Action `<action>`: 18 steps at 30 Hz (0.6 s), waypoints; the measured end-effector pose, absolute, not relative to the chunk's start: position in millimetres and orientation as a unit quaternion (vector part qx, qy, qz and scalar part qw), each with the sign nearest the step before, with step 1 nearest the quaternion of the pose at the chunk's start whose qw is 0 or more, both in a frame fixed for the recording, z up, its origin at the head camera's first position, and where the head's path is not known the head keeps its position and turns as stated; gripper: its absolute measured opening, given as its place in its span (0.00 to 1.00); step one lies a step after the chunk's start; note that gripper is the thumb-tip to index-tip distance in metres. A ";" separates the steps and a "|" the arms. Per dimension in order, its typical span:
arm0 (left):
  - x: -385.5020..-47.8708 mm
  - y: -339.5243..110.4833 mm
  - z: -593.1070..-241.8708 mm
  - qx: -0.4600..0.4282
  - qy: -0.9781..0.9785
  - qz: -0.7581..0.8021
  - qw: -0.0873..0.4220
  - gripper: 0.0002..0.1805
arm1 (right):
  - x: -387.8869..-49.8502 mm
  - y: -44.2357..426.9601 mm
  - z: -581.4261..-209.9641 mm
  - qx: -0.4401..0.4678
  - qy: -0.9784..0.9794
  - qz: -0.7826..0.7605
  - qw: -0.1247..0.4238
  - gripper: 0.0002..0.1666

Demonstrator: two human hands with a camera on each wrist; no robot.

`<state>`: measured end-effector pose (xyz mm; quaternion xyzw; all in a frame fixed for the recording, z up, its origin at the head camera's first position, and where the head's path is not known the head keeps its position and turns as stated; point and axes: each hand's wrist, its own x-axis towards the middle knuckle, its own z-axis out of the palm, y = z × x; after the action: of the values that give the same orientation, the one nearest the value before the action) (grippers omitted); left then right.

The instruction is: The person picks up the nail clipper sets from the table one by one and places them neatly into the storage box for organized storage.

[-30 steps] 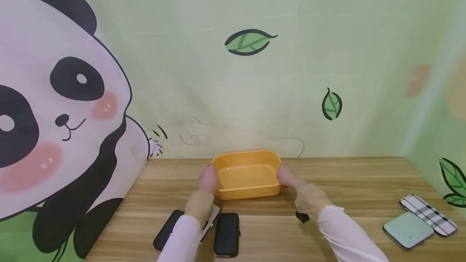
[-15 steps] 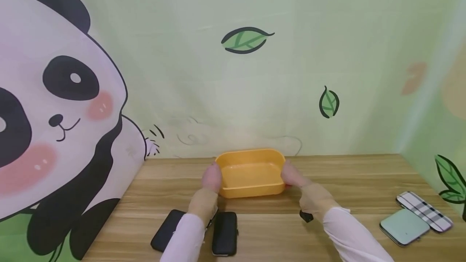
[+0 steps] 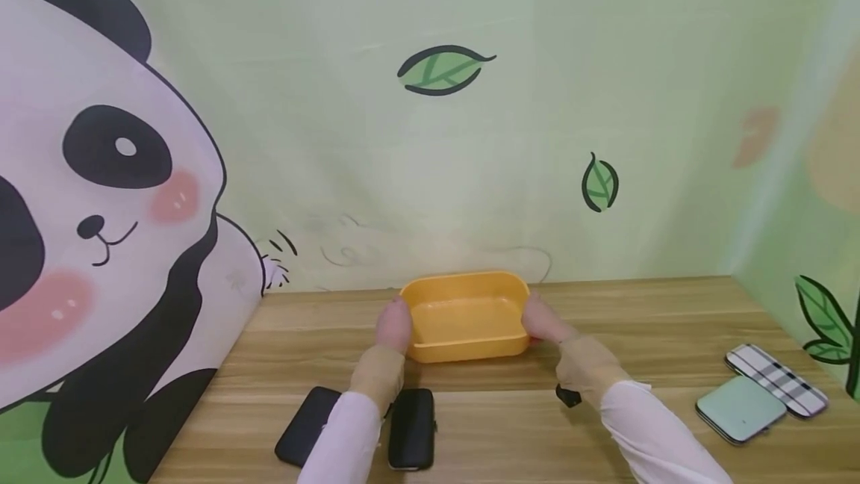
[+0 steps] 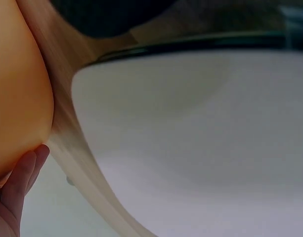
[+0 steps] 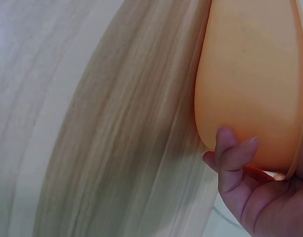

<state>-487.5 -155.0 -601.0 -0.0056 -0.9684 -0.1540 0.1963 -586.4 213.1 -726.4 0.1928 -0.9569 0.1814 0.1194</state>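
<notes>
A yellow-orange plastic box (image 3: 463, 320), rectangular with rounded corners and nothing visible inside, is near the back of the table. My left hand (image 3: 393, 326) grips its left end and my right hand (image 3: 543, 318) its right end. In the left wrist view the fingers (image 4: 21, 173) of the left hand press against the box's outer side. From the right wrist, the right hand (image 5: 262, 197) is seen with curled fingers under the box's end, its underside facing the camera. Whether the box touches the table cannot be told.
Two black cases, one (image 3: 412, 430) beside my left forearm and one (image 3: 304, 424) partly behind its sleeve, lie on the wooden table (image 3: 497, 432). At right are a pale green case (image 3: 740, 409) and a plaid case (image 3: 778, 381). A printed cloth (image 3: 524, 133) hangs behind.
Both hands and the box have shifted slightly to the right relative to the table and backdrop. The grip stays the same. The head view has turned a little to the right.
</notes>
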 end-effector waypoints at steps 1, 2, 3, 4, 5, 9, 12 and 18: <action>-490.6 -155.3 -603.4 -0.007 -0.969 -0.152 0.195 0.09 | -568.8 208.5 -706.9 0.187 -0.956 0.199 0.102 0.31; -492.2 -155.5 -605.3 -0.006 -0.970 -0.150 0.192 0.09 | -552.0 203.9 -688.4 0.178 -0.956 0.217 0.089 0.30; -494.6 -155.8 -607.5 -0.004 -0.971 -0.150 0.187 0.10 | -535.7 198.9 -670.2 0.174 -0.951 0.244 0.076 0.29; -498.1 -156.8 -611.7 -0.004 -0.972 -0.146 0.186 0.10 | -521.1 193.9 -652.4 0.167 -0.948 0.265 0.057 0.28; -502.3 -158.0 -616.3 -0.003 -0.972 -0.144 0.184 0.10 | -508.9 190.0 -638.5 0.162 -0.944 0.282 0.045 0.28; -514.1 -161.9 -630.3 -0.006 -0.971 -0.133 0.198 0.11 | -497.8 187.8 -626.9 0.175 -0.936 0.303 0.038 0.28; -486.1 -154.1 -596.8 -0.009 -0.971 -0.143 0.191 0.12 | -530.6 199.3 -666.2 0.174 -0.941 0.285 0.056 0.31; -472.3 -142.3 -578.0 -0.004 -0.972 -0.149 0.182 0.14 | -565.4 215.7 -708.4 0.145 -0.958 0.239 0.061 0.34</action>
<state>-472.3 -142.3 -578.0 -0.0042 -0.9718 -0.1493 0.1825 -565.4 215.7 -708.4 0.1453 -0.9581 0.2392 0.0608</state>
